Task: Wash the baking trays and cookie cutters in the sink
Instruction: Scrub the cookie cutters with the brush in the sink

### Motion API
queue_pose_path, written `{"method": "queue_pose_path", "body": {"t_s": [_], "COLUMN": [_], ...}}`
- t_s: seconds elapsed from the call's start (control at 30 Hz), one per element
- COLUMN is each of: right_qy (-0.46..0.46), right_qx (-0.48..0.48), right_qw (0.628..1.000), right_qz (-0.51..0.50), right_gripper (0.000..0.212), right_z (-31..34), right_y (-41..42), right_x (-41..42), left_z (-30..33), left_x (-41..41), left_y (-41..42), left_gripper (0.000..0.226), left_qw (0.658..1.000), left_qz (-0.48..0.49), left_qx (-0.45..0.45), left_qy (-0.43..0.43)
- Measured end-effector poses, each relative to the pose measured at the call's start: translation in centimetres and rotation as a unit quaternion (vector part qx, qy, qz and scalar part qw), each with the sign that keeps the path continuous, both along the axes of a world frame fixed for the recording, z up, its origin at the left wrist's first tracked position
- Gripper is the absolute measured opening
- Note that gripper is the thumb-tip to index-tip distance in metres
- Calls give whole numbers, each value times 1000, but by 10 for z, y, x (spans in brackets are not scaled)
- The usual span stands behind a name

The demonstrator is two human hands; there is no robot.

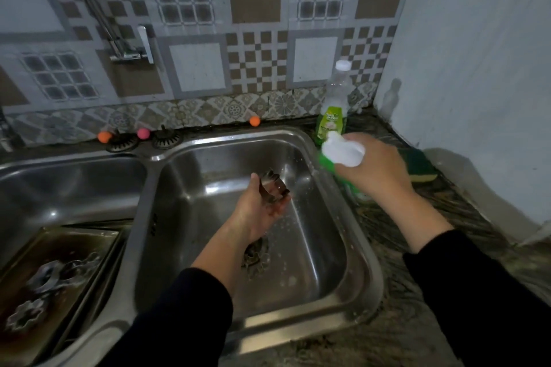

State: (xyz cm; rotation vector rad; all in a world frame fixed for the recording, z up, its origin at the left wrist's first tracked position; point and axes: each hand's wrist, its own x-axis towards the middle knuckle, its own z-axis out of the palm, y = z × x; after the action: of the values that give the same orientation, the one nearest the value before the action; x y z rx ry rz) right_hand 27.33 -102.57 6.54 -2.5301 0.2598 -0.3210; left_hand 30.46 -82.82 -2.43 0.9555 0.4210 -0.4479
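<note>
1. Your left hand (262, 205) cupped one cutter (273, 188) over the right basin (334, 217).
2. Your right hand (375, 167) closed around one soapy green sponge (331, 162).
3. Two stacked trays (89, 250) sat in the left basin, carrying about three cutters (47, 277).

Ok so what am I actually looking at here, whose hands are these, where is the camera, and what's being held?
There is no machine here: a person wears a camera on the head, looking down at their own hands over a double steel sink. The left hand holds a metal cookie cutter over the right basin. The right hand grips a green dish soap container with a white top on the counter. Behind it stand a clear soap bottle and a sponge. In the left basin lies a browned baking tray with more cutters on it.
</note>
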Motion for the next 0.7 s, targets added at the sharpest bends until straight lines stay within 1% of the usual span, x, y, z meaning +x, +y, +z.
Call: {"method": "queue_pose_path", "body": {"t_s": [0.07,0.1,0.17,0.27,0.33,0.4,0.43,0.5,0.57,0.63,0.7], "right_qy": [-3,-2,6,41,20,-10,-5,23,15,-13,-4], "right_qx": [55,58,28,24,32,36,34,26,30,35,31], "right_qw": [996,993,991,991,992,991,991,989,989,989,988], "right_qz": [68,100,131,124,118,126,133,146,146,143,149], "right_gripper": [58,58,59,59,58,57,57,58,57,56,57], "right_z": [-1,-8,-22,-30,-27,-26,-27,-29,-29,-30,-31], "right_y": [34,50,73,83,86,93,97,103,106,114,122], "right_x": [-16,-21,-26,-26,-24,-21,-20,-20,-20,-20,-19], "left_z": [-1,0,4,5,6,7,9,11,11,15,15], "left_x": [-3,-4,-5,-6,-8,-10,-12,-14,-12,-10,-12], "left_y": [2,2,5,19,30,34,35,40,48,52,55], "left_gripper": [59,59,56,51,49,50,50,47,44,44,43], "left_qw": [1000,999,999,997,996,996,995,994,992,992,991], "left_qz": [-15,-17,-2,43,63,41,30,51,74,66,51], "left_qx": [15,19,18,52,41,47,58,65,70,65,72], "left_qy": [-14,-26,-43,-46,-53,-69,-73,-65,-69,-88,-98]}}
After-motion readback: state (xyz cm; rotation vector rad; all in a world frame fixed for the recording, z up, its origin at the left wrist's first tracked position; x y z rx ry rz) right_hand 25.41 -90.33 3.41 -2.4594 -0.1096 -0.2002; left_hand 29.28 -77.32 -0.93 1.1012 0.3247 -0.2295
